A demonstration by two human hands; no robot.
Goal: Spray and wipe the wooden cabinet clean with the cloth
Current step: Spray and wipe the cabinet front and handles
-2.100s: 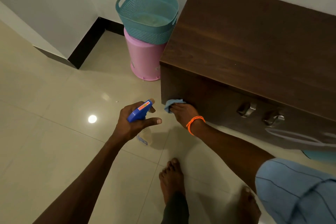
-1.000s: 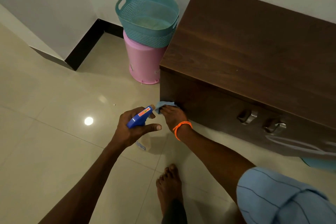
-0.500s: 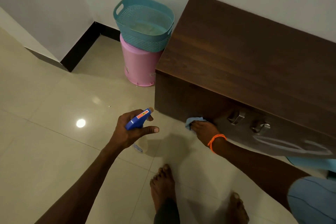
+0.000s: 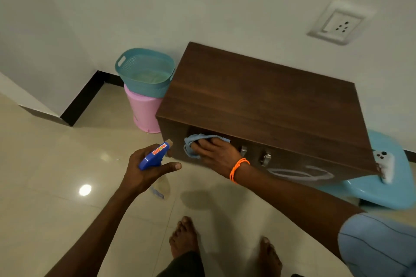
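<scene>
A low dark wooden cabinet (image 4: 258,101) stands against the white wall, with two metal handles (image 4: 264,159) on its front. My right hand (image 4: 217,153), an orange band on its wrist, presses a light blue cloth (image 4: 191,141) flat against the left door of the front. My left hand (image 4: 146,168) holds a spray bottle (image 4: 154,155) with a blue trigger head, its nozzle close to the cabinet's lower left corner. The bottle's clear body hangs below the hand. A white foamy streak (image 4: 301,173) marks the right door.
A teal basket (image 4: 144,72) sits on a pink bucket (image 4: 144,112) just left of the cabinet. A light blue stool (image 4: 387,186) with a white phone (image 4: 383,162) on it stands at the right. A wall socket (image 4: 337,24) is above. My bare feet (image 4: 184,238) stand on glossy tiles.
My right hand with the cloth has moved up from the cabinet's bottom edge onto the left door. The camera has pulled back and tilted up. The left hand has kept its grip on the bottle.
</scene>
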